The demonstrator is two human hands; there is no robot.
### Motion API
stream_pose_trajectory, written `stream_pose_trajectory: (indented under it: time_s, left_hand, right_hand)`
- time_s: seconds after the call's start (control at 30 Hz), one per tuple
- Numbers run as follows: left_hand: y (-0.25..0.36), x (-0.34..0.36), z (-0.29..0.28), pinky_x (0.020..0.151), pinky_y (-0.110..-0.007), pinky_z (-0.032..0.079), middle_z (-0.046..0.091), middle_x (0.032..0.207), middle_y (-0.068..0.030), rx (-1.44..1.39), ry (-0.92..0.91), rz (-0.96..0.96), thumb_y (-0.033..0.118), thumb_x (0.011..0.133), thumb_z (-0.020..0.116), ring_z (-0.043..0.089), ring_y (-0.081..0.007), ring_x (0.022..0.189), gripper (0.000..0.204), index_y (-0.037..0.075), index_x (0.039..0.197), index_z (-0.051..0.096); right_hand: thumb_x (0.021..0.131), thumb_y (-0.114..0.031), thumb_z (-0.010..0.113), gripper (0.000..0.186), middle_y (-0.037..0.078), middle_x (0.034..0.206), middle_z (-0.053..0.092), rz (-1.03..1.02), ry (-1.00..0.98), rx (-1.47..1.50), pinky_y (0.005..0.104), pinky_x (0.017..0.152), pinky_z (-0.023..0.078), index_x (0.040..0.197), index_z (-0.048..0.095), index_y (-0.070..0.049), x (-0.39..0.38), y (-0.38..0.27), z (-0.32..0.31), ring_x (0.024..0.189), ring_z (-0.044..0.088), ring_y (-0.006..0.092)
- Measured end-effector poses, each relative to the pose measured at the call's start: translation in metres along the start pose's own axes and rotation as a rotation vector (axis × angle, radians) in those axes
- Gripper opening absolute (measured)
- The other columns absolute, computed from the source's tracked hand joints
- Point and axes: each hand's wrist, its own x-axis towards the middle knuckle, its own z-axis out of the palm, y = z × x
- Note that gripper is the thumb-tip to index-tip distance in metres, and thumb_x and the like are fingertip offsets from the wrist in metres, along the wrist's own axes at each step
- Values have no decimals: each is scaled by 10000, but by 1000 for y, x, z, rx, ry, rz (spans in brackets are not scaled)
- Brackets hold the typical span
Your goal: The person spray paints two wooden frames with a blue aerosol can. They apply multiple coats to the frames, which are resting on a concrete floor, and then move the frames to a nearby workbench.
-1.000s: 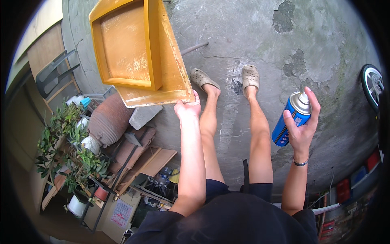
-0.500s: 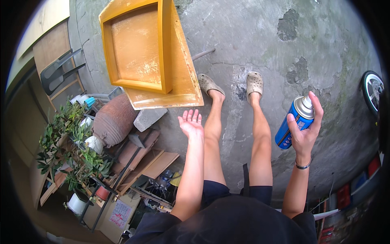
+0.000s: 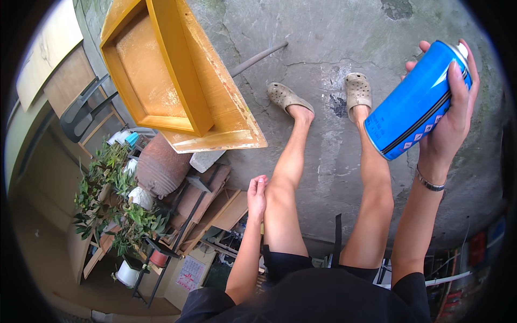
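My right hand (image 3: 452,107) grips a blue spray can (image 3: 412,102) with a silver bottom rim, raised over the concrete near my right leg. The can leans, its white nozzle at the upper right beneath my index finger and its base toward the lower left. Beside my left knee, my left hand (image 3: 257,196) hangs low with fingers loosely curled in and nothing seen in it. Ahead to the left stands a yellow-orange painted wooden frame piece (image 3: 188,70), resting on a wider yellow board (image 3: 237,118) with pale, worn edges. No spray mist shows.
A brown clay jar (image 3: 161,167), leafy potted plants (image 3: 113,204) and wooden boards (image 3: 204,204) crowd the left. A dark chair (image 3: 81,113) leans near the wall. A metal pole (image 3: 261,58) sticks out beyond the yellow board. Cracked grey concrete (image 3: 323,48) lies underfoot.
My right hand has lifted the spray can up and closer to view, turning it. My left hand, palm up with fingers spread before, has dropped beside the knee and curled. The view has shifted.
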Motion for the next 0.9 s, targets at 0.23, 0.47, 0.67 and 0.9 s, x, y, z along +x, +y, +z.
stream_pose_trajectory:
  time_s: [0.23, 0.47, 0.67, 0.9]
  left_hand:
    - [14, -13, 8, 1054, -316, 451, 673, 1227, -95, 161, -86, 28, 262, 1114, 521, 594, -153, 1131, 311, 5, 1253, 627]
    - [-5, -88, 11, 1243, -419, 288, 432, 1579, -221, 305, -211, 181, 384, 1044, 607, 382, -339, 1503, 661, 46, 1568, 387]
    - [-62, -165, -12, 1223, -433, 332, 426, 1592, -258, 200, -289, -73, 531, 1036, 557, 405, -360, 1498, 773, 50, 1600, 336]
    - [-137, -240, -16, 979, -399, 535, 720, 1227, -190, -312, -28, -97, 508, 1034, 586, 696, -284, 1131, 585, 30, 1371, 593]
  right_hand:
    - [996, -259, 698, 660, 293, 1221, 640, -99, 89, 78, 435, 797, 663, 1484, 370, 40, 25, -4, -19, 973, 753, 374]
    - [986, -172, 717, 612, 189, 1369, 581, -153, 164, -38, 439, 903, 610, 1497, 420, -11, 8, -99, 14, 1086, 703, 338]
    - [808, -108, 857, 734, 180, 1360, 606, -585, -552, -601, 411, 1057, 485, 1451, 512, -30, -102, -149, 66, 1222, 611, 307]
    - [773, -136, 876, 750, 220, 1240, 623, -646, -1158, -743, 433, 879, 575, 1444, 539, -112, -231, -246, 138, 1045, 685, 373]
